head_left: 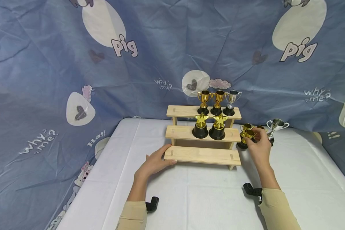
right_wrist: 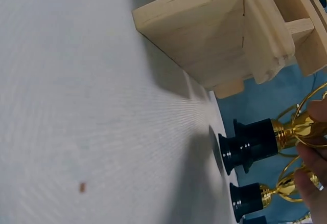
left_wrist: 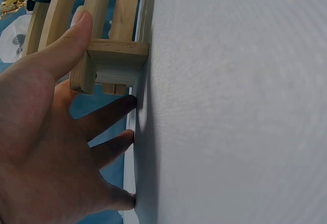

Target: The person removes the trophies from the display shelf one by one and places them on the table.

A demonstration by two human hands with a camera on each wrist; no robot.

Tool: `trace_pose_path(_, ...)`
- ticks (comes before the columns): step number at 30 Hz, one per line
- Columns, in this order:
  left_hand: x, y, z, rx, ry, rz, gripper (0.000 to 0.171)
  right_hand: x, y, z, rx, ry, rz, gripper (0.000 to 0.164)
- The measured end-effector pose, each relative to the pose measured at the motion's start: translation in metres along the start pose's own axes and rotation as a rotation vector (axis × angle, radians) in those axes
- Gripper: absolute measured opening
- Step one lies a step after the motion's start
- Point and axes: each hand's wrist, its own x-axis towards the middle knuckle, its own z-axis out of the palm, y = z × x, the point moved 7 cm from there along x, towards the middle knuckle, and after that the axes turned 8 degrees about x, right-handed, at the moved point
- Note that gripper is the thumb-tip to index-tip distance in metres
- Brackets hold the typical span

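Observation:
My left hand holds the left end of the lowest step of a three-step wooden display stand. In the left wrist view its thumb lies over the board, and the other fingers spread down beside it at the cloth. Right of the stand, my right hand pinches a small gold trophy cup by its upper part. That cup's black base shows in the right wrist view, overlapping another base. More gold cups stand around the fingers, partly hidden, and a silver trophy cup stands just beyond the hand.
On the top step stand two gold cups and a silver cup, toward the right. Two gold star trophies with black bases are on the middle step. A white cloth covers the table; a blue printed curtain hangs behind.

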Motion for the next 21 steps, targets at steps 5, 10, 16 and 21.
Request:
trace_pose_path(5, 0.0, -0.001, 0.0, -0.015, 0.005, 0.001, 0.079, -0.001, 0.003, 0.003, -0.016, -0.021, 0.026, 0.043)
trace_pose_path(10, 0.001, -0.001, 0.002, -0.019, 0.003, 0.003, 0.082, -0.002, 0.007, 0.004, -0.027, -0.047, 0.049, 0.044)
trace_pose_path(16, 0.001, -0.001, 0.002, -0.017, 0.004, 0.002, 0.082, -0.003, 0.013, 0.006, -0.028, -0.07, 0.078, 0.044)
trace_pose_path(21, 0.001, 0.0, 0.001, -0.009, -0.003, 0.001, 0.082, -0.003, 0.014, 0.007, -0.026, -0.081, 0.083, 0.044)
